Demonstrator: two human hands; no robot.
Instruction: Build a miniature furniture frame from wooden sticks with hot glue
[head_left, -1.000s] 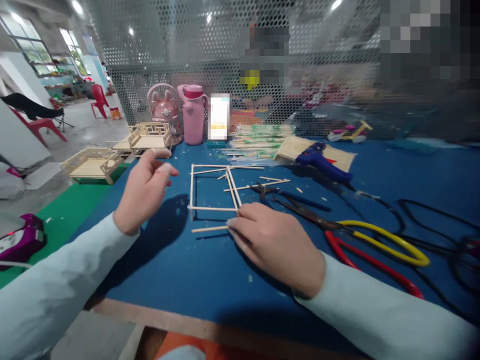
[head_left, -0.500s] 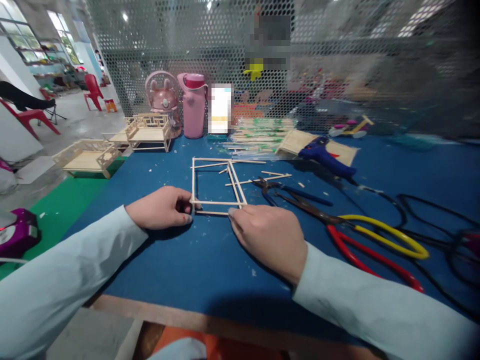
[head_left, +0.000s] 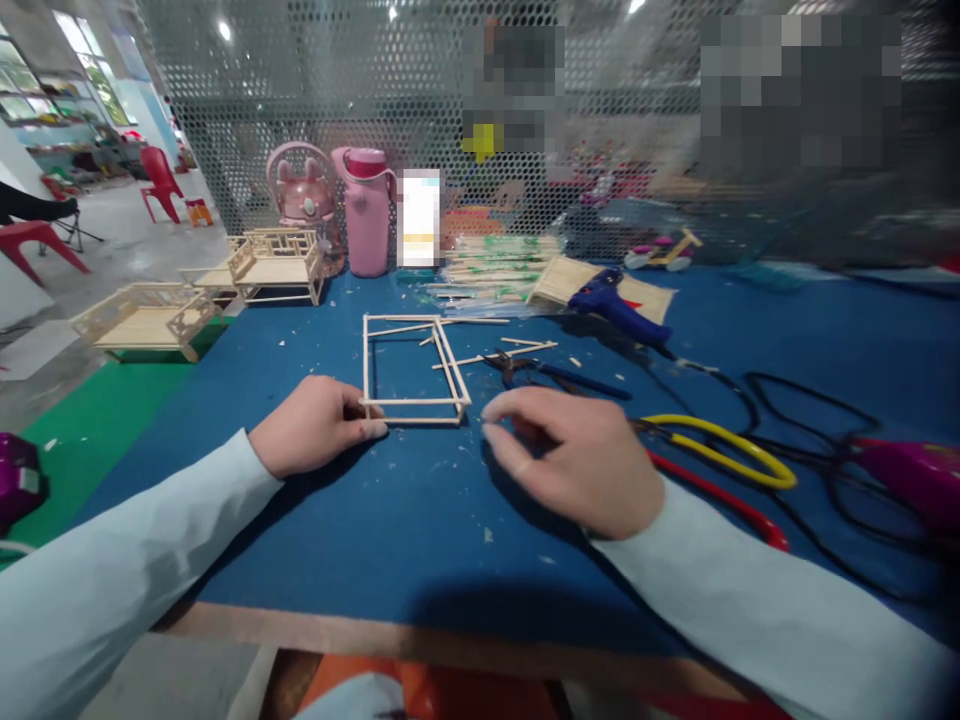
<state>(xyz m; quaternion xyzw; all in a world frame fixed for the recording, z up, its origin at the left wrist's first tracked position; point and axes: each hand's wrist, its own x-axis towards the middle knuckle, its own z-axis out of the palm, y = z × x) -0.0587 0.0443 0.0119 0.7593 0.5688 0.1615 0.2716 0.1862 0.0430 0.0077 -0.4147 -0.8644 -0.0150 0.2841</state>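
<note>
A box-like frame of thin wooden sticks (head_left: 416,403) rests on the blue tabletop (head_left: 420,540). My left hand (head_left: 319,427) pinches its near left corner between thumb and fingers. To the right of the frame, my right hand (head_left: 574,450) is apart from it, thumb and index finger parted with nothing between them. Behind the frame's right side lie loose sticks (head_left: 529,348) and dark-jawed pliers (head_left: 555,373). Scissors with yellow and red handles (head_left: 720,450) lie partly hidden behind my right hand.
A blue glue gun (head_left: 619,308) with black cable sits at the back right, near bagged sticks (head_left: 502,262). Small wooden furniture models (head_left: 154,325) stand at the left. A pink bottle (head_left: 367,220) and a lit phone (head_left: 420,220) stand by the mesh.
My right hand has let go of the frame's near right corner, moved right and opened. My left hand still holds the left corner. The view has shifted slightly to the right.
</note>
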